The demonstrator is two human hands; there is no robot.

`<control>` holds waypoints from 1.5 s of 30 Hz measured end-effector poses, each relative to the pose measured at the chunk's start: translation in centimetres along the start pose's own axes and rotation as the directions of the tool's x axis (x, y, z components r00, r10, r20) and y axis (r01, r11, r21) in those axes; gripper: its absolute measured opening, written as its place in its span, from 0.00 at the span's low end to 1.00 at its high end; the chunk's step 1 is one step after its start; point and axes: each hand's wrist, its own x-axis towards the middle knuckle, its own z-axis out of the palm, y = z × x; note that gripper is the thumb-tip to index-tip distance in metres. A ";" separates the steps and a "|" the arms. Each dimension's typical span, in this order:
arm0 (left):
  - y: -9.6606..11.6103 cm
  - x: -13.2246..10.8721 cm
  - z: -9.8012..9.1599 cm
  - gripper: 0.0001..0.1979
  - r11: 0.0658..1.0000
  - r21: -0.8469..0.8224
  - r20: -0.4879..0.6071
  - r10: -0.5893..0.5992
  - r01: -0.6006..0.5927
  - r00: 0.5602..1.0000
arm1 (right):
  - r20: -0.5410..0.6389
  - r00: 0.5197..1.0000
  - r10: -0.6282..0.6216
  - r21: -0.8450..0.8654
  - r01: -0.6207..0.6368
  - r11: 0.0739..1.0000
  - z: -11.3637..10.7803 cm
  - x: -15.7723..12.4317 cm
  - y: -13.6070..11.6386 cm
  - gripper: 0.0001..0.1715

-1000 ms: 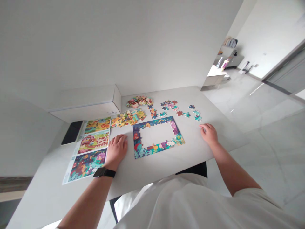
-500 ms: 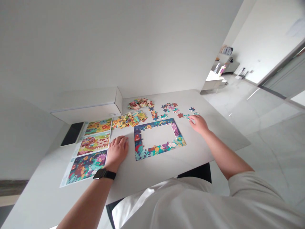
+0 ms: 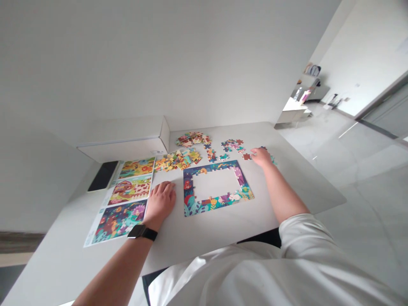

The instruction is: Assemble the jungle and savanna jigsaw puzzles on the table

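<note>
Head view, one person at a white table (image 3: 306, 178). Two hands in view; no other person's hands seen.

Left hand (image 3: 161, 203): flat, palm down, fingers loosely together, on bare tabletop at 9 o'clock from the frame. Holds nothing. Its edge lies just beside the sheet and apart from the frame; it seems to be resting or bracing.

Right hand (image 3: 262, 157): fingers curled and narrowed, tips down among loose pieces at 2 o'clock from the frame. Cannot tell whether a piece is pinched, since the fingers hide the contact. Nearest is one brown piece (image 3: 246, 156), just beside the fingertips; teal pieces (image 3: 272, 160) lie just past the hand.

Frame (image 3: 216, 207): one closed ring of joined puzzle pieces, lying flat at the table's middle, bare table showing through its centre. Placed nearest the person, apparently so both hands can reach it.

Sheet (image 3: 119, 199): one, flat, three pictures stacked, at 9 o'clock. Its lowest picture shares the frame's teal leaves, so it probably serves as a guide.

Loose pieces: two large heaps, yellow (image 3: 177, 160) and red-cream (image 3: 193, 139), at 11 and 12 o'clock, plus one pink-blue cluster (image 3: 232, 145) at 1 o'clock. Apparently sorted by colour. Piece counts not possible at this resolution.

Also: one phone (image 3: 103, 176), one box (image 3: 124, 146), one watch (image 3: 142, 232) on left wrist.
</note>
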 end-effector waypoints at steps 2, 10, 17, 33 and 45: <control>-0.1 0.0 0.0 0.17 1.000 -0.005 0.008 -0.003 0.003 1.000 | -0.006 1.000 -0.022 -0.016 0.022 1.000 0.7 -0.1 -0.1 0.20; 0.0 -0.1 -0.1 0.17 1.000 0.007 0.018 -0.016 0.016 1.000 | -0.039 0.994 -0.104 -0.027 0.103 0.994 2.1 -1.3 0.2 0.15; -0.1 -0.1 0.0 0.17 1.000 0.012 0.021 -0.011 0.011 1.000 | -0.045 0.988 -0.147 0.039 0.149 0.988 1.8 -1.9 -1.3 0.15; 0.4 0.0 -0.3 0.17 1.000 0.004 0.019 -0.028 0.028 0.999 | -0.054 0.989 -0.138 0.000 0.138 0.990 2.3 -1.5 -2.4 0.20; 0.4 -0.1 -0.1 0.17 0.999 0.018 0.009 -0.030 0.029 1.000 | 0.242 0.963 0.116 -0.076 -0.101 0.992 0.0 4.5 -3.6 0.22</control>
